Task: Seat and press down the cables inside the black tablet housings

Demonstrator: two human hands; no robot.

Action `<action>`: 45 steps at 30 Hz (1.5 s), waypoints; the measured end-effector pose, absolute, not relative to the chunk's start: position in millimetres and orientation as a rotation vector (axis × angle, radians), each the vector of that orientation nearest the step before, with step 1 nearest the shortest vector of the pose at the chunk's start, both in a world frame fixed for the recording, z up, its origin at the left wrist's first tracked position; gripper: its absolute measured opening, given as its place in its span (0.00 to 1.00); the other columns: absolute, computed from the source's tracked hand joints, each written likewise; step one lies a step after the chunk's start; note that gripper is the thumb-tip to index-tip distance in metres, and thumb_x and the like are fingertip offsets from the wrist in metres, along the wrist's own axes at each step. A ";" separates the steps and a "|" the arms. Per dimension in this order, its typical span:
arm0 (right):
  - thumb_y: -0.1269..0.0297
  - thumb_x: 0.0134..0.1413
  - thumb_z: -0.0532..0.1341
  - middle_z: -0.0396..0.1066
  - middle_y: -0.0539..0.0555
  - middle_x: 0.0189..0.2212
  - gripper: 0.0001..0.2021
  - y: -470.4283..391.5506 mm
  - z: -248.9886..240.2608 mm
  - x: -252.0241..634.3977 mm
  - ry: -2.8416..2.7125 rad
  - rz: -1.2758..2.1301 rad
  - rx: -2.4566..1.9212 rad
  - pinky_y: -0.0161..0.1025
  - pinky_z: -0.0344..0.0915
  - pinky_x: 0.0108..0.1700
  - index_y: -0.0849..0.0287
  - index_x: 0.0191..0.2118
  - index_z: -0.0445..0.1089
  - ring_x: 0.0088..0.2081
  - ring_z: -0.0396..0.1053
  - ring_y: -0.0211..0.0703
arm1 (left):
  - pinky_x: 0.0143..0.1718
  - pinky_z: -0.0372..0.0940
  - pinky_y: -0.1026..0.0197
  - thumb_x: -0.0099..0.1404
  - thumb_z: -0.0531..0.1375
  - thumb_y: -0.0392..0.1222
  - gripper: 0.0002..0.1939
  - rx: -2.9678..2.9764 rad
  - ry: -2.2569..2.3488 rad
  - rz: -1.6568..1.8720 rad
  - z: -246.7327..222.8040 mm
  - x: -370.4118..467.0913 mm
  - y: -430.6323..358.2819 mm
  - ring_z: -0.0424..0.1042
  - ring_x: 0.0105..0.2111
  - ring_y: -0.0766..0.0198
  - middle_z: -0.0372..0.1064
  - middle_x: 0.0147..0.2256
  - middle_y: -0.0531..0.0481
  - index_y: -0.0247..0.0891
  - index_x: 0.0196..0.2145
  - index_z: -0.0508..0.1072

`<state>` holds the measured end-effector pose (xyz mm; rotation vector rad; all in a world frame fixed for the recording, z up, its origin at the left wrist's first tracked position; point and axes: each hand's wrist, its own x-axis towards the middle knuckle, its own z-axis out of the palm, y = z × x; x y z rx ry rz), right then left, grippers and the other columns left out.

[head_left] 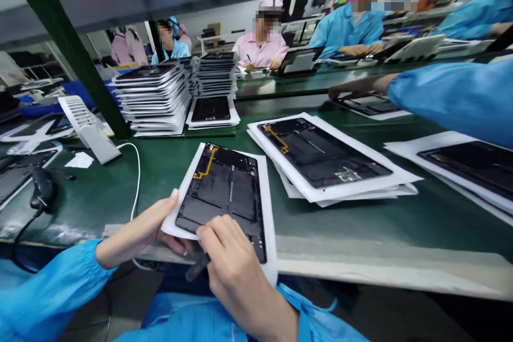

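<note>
An opened tablet (224,192), its dark inside with an orange flex cable (208,164) facing up, lies on a white sheet (269,224) that juts over the bench's front edge. My left hand (154,224) grips the sheet's left corner, thumb on top and fingers underneath. Over the tablet's near edge, my right hand (234,264) is closed, fingertips bent down. From under it sticks out the dark grey end of a slim tool (197,268); the tool's tip is hidden by the fingers.
More opened tablets on white sheets (320,152) lie to the right. Tall tablet stacks (150,101) stand behind at left. A white stand (90,128) with a cable and a black handheld device (42,189) sit at left. A co-worker's blue sleeve (452,96) reaches in from the right.
</note>
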<state>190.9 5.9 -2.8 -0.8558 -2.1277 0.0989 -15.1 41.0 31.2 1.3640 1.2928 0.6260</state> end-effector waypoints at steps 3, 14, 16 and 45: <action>0.87 0.47 0.48 0.66 0.56 0.36 0.19 12.5 -5.4 184.7 -2.100 0.131 -0.809 0.42 0.60 0.38 0.61 0.40 0.65 0.37 0.59 0.46 | 0.24 0.61 0.66 0.57 0.65 0.61 0.24 1.512 1.428 0.827 57.7 -13.4 77.7 0.67 0.26 0.65 0.69 0.27 0.53 0.37 0.36 0.70; 0.87 0.50 0.54 0.69 0.57 0.42 0.20 26.3 -22.1 197.3 -2.224 0.230 -1.028 0.45 0.65 0.42 0.60 0.46 0.65 0.41 0.63 0.49 | 0.27 0.61 0.64 0.49 0.70 0.60 0.28 1.382 1.494 0.666 52.6 -21.1 151.2 0.69 0.29 0.61 0.73 0.32 0.48 0.33 0.37 0.74; 0.88 0.49 0.55 0.69 0.57 0.42 0.20 26.4 -23.0 197.0 -2.238 0.191 -1.059 0.45 0.65 0.42 0.59 0.44 0.65 0.41 0.63 0.49 | 0.26 0.62 0.64 0.48 0.70 0.60 0.30 1.306 1.479 0.603 42.3 -23.7 140.7 0.70 0.27 0.61 0.75 0.32 0.47 0.32 0.40 0.76; 0.86 0.56 0.50 0.69 0.57 0.40 0.22 32.0 -18.8 243.3 -1.961 0.118 -0.823 0.43 0.67 0.40 0.57 0.51 0.66 0.40 0.66 0.46 | 0.53 0.60 0.56 0.65 0.62 0.40 0.08 2.354 1.405 0.935 141.8 -27.0 269.2 0.69 0.44 0.56 0.71 0.36 0.49 0.37 0.41 0.76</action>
